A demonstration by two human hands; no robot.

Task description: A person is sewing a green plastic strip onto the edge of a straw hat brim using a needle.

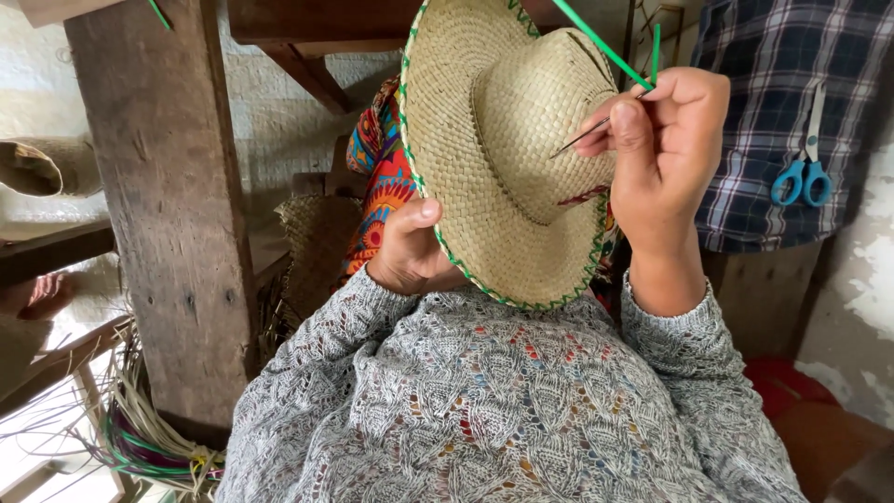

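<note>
Holding the straw hat (507,140) up at chest height, the left hand (410,250) clamps the lower brim, thumb on top and fingers hidden beneath, so the crown faces the person and stays steady for stitching. The right hand (666,149) is closed in a pinch grip on a thin needle (579,142), its tip angled toward the crown, with a green strand (601,44) trailing up and away from the fingers. Green stitching already edges the brim, matching that strand. Blue-handled scissors (802,180) hang against a plaid shirt (792,84) at the right, near the working hand. A wooden post (168,205) stands at the left, with loose straw (149,438) at its foot.
</note>
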